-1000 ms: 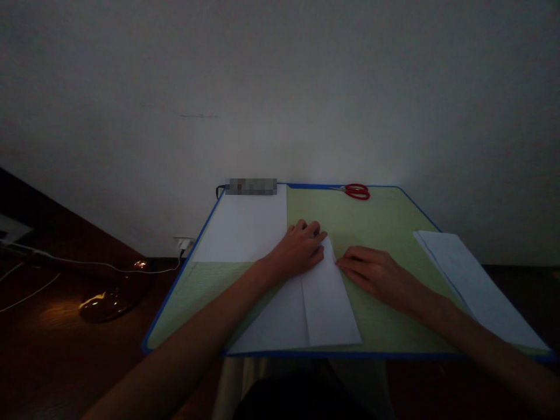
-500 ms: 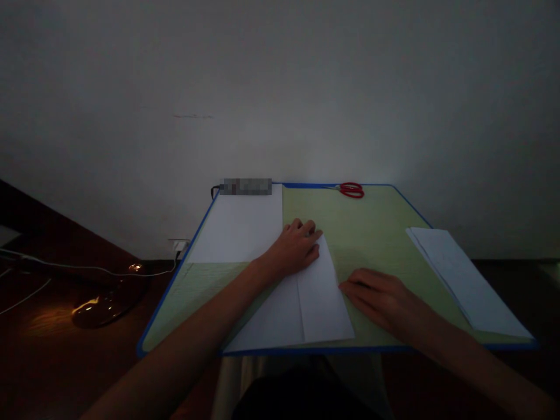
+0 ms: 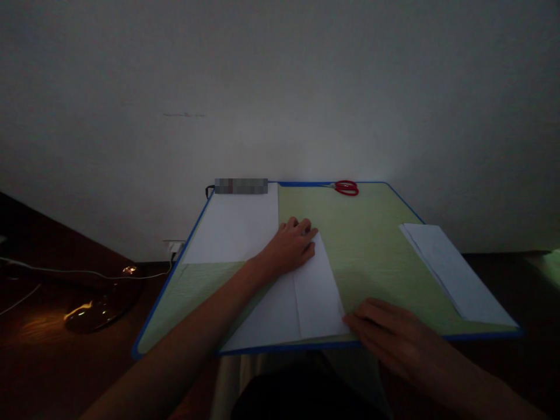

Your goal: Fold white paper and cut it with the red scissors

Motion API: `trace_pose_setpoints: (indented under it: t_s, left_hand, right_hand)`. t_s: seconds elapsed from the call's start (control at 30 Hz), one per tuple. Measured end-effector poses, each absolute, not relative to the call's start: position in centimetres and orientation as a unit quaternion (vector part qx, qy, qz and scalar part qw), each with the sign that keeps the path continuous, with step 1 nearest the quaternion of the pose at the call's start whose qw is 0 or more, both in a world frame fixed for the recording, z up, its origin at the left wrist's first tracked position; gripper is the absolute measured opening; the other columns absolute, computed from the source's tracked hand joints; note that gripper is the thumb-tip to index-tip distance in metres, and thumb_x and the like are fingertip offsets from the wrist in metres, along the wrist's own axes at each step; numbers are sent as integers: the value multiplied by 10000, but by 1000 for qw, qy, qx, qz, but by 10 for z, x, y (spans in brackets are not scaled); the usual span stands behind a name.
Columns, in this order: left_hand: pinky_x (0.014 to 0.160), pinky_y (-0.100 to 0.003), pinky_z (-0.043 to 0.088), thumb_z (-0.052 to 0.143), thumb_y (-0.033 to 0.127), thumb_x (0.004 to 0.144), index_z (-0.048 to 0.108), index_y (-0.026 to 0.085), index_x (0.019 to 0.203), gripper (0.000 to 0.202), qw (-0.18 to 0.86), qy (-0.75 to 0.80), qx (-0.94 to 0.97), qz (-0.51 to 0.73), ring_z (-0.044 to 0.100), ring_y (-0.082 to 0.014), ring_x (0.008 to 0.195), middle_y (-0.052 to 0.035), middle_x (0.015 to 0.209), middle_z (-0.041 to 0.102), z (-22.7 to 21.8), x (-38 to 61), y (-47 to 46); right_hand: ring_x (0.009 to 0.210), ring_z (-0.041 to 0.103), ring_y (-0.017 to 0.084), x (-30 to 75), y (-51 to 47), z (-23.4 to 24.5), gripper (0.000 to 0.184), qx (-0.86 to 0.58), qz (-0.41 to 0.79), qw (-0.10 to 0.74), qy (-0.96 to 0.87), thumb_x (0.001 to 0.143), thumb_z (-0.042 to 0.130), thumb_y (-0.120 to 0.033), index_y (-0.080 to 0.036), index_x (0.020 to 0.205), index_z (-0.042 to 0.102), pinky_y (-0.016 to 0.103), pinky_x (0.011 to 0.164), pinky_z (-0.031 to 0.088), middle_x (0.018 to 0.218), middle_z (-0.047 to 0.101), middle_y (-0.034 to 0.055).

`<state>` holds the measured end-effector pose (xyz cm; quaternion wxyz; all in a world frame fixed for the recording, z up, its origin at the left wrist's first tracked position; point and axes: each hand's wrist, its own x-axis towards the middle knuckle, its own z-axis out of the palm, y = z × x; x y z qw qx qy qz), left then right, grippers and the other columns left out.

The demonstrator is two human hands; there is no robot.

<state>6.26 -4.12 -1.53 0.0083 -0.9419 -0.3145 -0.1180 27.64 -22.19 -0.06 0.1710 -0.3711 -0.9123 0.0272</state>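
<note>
Folded white paper sheet (image 3: pixel 318 306) flat at near edge of blue-rimmed pale-green bench (image 3: pixel 371 245) — left hand (image 3: pixel 291 246) on it, fingers bent, released; right hand (image 3: pixel 391 332) at near-right corner — fingers bunched, can't tell if gripping.

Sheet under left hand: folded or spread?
Folded along its right side: a flap lies over the sheet, its inner edge a line from the left hand to the near edge. Under the hand: cannot tell.

Free tabletop (image 3: pixel 376 251) mid-right, scissors (image 3: pixel 346 187) at back, papers (image 3: pixel 317 297) either side
</note>
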Motion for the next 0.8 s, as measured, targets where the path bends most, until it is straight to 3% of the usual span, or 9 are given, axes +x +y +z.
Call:
trace_pose_setpoints:
  t_s: [0.27,0.43,0.53,0.8]
  left_hand:
    - [902,-436,461,424,280,1000,610,166,1275,351,6,-314,-941,-127,491,-280,1043,-136,1248,569,-17,63,-40]
    - [911,-434,459,417,283,1007,599,154,1308,375,5,-308,-943,-129,485,-280,1056,-140,1258,563,-18,63,-39]
    - [912,-435,457,418,283,1007,601,154,1310,377,4,-308,-943,-130,483,-281,1058,-140,1257,564,-18,63,-39]
    - [904,-440,459,422,287,1003,603,167,1308,374,1,-305,-943,-134,484,-282,1055,-139,1264,560,-20,63,-37]
  right_hand:
    - [848,682,239,282,-245,-3,373,-369,53,165,-913,910,469,-35,-156,1173,704,370,759,633,965,745,107]
    - [791,676,198,281,-231,-2,255,-419,111,200,-879,993,473,-122,-193,1040,713,338,724,620,906,702,63]
    - [848,674,199,278,-213,-7,269,-457,109,246,-848,1033,434,-151,-178,1075,699,354,761,615,986,679,92]
    - [856,628,228,270,-202,-15,253,-472,77,200,-855,1032,442,-144,-146,993,692,432,810,604,931,644,90]
